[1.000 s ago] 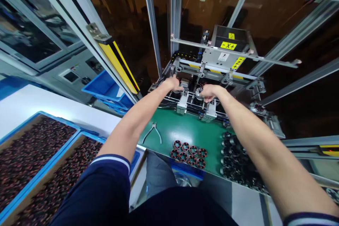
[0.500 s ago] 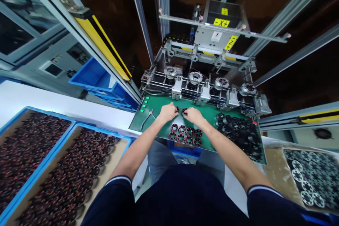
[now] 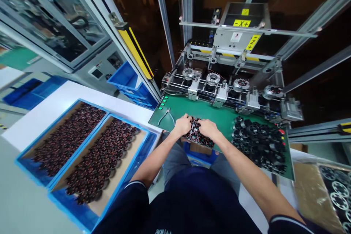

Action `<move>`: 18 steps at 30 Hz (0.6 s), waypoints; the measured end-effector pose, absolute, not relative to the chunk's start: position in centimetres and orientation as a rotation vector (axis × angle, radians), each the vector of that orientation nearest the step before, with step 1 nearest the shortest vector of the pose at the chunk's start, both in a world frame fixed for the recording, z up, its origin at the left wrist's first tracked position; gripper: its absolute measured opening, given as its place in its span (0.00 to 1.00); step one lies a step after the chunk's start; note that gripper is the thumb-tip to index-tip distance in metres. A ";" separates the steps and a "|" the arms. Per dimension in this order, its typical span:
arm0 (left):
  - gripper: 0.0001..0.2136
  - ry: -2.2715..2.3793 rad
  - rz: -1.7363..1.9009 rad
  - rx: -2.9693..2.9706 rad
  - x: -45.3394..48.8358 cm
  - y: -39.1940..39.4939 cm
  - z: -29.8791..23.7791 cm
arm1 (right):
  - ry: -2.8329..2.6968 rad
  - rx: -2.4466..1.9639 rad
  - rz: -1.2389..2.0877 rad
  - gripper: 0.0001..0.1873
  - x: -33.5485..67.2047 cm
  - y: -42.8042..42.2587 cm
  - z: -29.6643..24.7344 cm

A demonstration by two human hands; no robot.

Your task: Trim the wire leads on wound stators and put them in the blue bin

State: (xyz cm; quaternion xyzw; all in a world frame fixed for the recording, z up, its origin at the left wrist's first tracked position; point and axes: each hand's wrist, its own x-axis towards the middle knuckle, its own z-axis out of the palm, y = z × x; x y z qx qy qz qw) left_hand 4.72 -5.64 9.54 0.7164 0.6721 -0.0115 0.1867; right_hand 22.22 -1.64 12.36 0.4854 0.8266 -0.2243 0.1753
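Observation:
My left hand [image 3: 182,124] and my right hand [image 3: 207,129] rest side by side on a cluster of several small wound stator rings [image 3: 197,136] near the front edge of the green mat [image 3: 214,113]. Both hands curl over the rings; whether either actually grips one is hidden by the fingers. Behind the mat the machine's row of round fixtures [image 3: 213,79] stands in a line; the two right ones carry wound stators.
Cutting pliers [image 3: 167,115] lie left on the mat beside lit green buttons [image 3: 162,103]. A heap of black ring parts [image 3: 257,142] fills the mat's right side. Two blue trays of stators [image 3: 93,153] sit left. White rings [image 3: 337,190] lie far right.
My hands pulled back from the machine's fixtures to the mat, then down onto the stator cluster near its front edge. The camera view swung left.

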 end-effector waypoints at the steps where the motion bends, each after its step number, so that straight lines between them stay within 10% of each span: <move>1: 0.18 1.900 -0.040 2.012 4.8 -5.9 9.9 | 2.358 1.365 -0.634 0.29 22.6 -1.9 12.9; 18: 0.26 1.673 0.285 2.418 25.6 14.8 22.9 | 1.958 2.157 -0.225 0.34 51.9 19.6 27.4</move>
